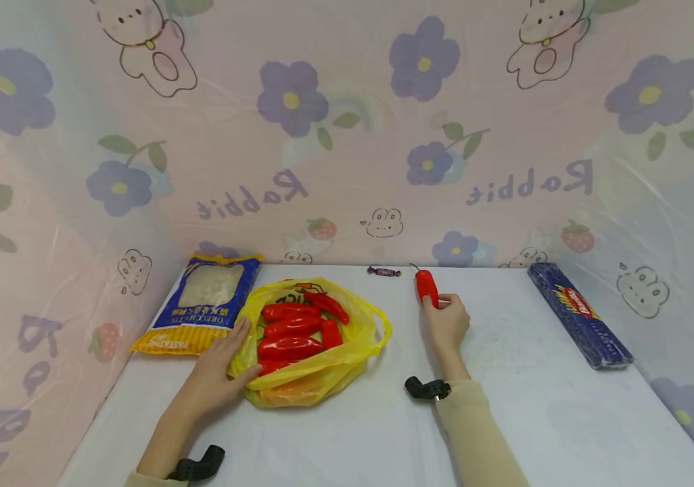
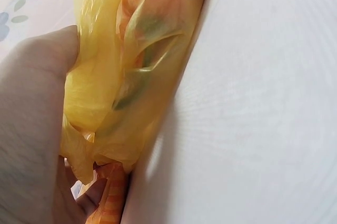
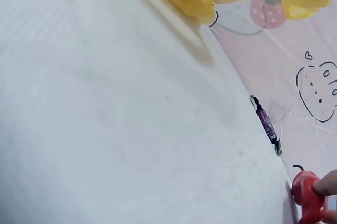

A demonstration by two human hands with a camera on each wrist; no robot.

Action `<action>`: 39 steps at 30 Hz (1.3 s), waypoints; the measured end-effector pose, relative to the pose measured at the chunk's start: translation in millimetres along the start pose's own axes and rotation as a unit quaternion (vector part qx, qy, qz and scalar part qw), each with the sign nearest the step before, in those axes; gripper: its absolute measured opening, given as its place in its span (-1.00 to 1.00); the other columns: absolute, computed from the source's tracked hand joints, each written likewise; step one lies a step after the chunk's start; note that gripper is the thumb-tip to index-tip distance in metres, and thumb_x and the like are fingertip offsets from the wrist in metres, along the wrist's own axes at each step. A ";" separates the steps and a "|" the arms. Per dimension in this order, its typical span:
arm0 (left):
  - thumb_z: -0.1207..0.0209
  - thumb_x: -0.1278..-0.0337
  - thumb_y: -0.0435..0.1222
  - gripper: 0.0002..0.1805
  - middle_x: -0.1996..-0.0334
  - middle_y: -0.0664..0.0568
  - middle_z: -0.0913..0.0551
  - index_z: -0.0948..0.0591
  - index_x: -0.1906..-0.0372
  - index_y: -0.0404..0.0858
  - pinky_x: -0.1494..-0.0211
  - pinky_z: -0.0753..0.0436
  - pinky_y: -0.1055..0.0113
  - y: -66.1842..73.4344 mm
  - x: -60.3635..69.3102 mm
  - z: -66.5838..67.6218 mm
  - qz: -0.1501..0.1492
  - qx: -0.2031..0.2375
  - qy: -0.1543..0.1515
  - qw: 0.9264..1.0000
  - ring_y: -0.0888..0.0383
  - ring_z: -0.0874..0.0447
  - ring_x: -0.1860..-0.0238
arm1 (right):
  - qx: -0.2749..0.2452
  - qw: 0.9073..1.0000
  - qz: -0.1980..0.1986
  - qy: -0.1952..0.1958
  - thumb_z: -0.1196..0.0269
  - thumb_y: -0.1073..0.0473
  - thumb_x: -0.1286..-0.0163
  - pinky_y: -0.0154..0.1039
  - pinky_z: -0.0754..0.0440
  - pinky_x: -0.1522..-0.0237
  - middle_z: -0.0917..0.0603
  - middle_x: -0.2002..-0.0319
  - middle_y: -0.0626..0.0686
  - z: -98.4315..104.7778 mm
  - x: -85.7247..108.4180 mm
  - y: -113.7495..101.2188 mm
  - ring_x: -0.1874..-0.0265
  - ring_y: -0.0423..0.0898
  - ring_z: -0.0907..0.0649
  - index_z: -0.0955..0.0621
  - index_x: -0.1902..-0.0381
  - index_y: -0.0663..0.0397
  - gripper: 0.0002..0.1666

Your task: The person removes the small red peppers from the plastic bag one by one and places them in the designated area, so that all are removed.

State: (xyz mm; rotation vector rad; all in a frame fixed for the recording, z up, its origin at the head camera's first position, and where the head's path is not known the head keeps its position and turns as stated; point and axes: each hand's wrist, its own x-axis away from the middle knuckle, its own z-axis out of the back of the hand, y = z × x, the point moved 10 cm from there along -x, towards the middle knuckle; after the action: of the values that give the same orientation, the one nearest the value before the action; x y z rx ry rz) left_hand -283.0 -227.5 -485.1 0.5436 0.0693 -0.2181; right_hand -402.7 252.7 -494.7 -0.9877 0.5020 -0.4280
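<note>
My right hand [image 1: 449, 323] pinches a red chili pepper [image 1: 426, 287] with a thin dark stem, near the back of the table. In the right wrist view, the thumb presses on the red pepper [image 3: 309, 195] at the lower right corner. A yellow plastic bag [image 1: 322, 379] stands with its mouth wide, and several red peppers [image 1: 290, 348] lie inside. Against the bag's left side rests my left hand [image 1: 219, 372], its thumb and fingers spread along the rim. In the left wrist view, the yellow bag [image 2: 95, 92] shows green and reddish shapes through its film.
A blue and yellow pasta bag [image 1: 191, 318] lies left of the yellow bag. A small purple wrapped candy [image 1: 383, 272] is at the back edge of the white table [image 1: 542, 419]. On the right lies a dark blue long packet [image 1: 581, 316]. Patterned sheeting encloses the back and sides.
</note>
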 end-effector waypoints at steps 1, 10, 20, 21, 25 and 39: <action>-0.15 -0.45 0.27 -0.03 -0.74 -0.03 0.00 -0.04 -0.75 0.03 -0.58 -0.08 -0.47 0.5 -0.5 0.7 -0.001 -0.001 0.001 1.000 -0.42 -0.07 -0.63 | 0.010 1.000 0.007 -0.005 -0.36 0.02 -0.43 0.21 -0.57 -0.09 -0.77 0.12 0.38 -1.1 0.5 -1.2 0.10 0.31 -0.68 -0.64 -0.04 0.31 -0.54; -0.16 -0.43 0.27 -0.02 -0.72 -0.10 -0.06 -0.09 -0.74 -0.02 -0.54 -0.11 -0.52 0.5 0.0 1.4 0.003 -0.006 0.006 1.000 -0.46 -0.10 -0.61 | 0.049 0.997 0.042 -0.029 -0.38 -0.01 -0.43 0.18 -0.66 -0.07 -0.71 0.10 0.33 -4.8 6.1 -4.9 0.11 0.23 -0.63 -0.63 -0.07 0.29 -0.51; -0.14 -0.43 0.29 -0.03 -0.73 -0.07 -0.04 -0.07 -0.75 0.03 -0.55 -0.09 -0.52 0.6 1.6 1.6 0.009 -0.007 0.003 1.000 -0.44 -0.07 -0.62 | 0.061 0.990 0.119 -0.052 -0.35 0.08 -0.46 0.12 -0.67 0.03 -0.74 0.09 0.30 -9.1 0.2 -12.3 0.15 0.21 -0.65 -0.71 -0.19 0.18 -0.56; -0.14 -0.44 0.29 -0.03 -0.73 -0.07 -0.04 -0.07 -0.75 0.03 -0.55 -0.09 -0.52 1.0 1.2 1.7 0.009 -0.007 0.003 1.000 -0.44 -0.07 -0.62 | 0.060 0.990 0.117 -0.050 -0.34 0.08 -0.47 0.12 -0.68 0.03 -0.76 0.11 0.30 -8.6 -0.1 -11.7 0.16 0.21 -0.66 -0.71 -0.18 0.20 -0.57; -0.13 -0.44 0.29 -0.03 -0.73 -0.06 -0.03 -0.05 -0.75 0.04 -0.56 -0.09 -0.51 1.6 1.2 0.4 0.008 -0.006 0.001 1.000 -0.43 -0.08 -0.63 | 0.063 0.991 0.109 -0.041 -0.33 0.04 -0.47 0.17 -0.70 0.01 -0.78 0.13 0.32 -6.9 0.9 -10.0 0.17 0.23 -0.67 -0.68 -0.14 0.26 -0.55; -0.15 -0.46 0.26 -0.04 -0.73 -0.04 -0.02 -0.04 -0.75 0.05 -0.58 -0.06 -0.49 -3.0 -0.8 -2.4 -0.005 -0.001 0.005 1.000 -0.42 -0.07 -0.63 | 0.033 0.991 0.120 -0.057 -0.31 0.08 -0.49 0.24 -0.59 -0.33 -0.71 -0.19 0.31 -12.2 -2.9 -11.2 -0.21 0.27 -0.65 -0.70 -0.24 0.24 -0.52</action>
State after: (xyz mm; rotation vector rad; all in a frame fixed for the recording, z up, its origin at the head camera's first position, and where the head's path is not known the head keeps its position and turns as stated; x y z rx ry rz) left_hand -284.5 -228.6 -488.6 0.5431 0.0814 -0.2256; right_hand -413.4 240.6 -489.9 -0.8709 0.4946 -0.1701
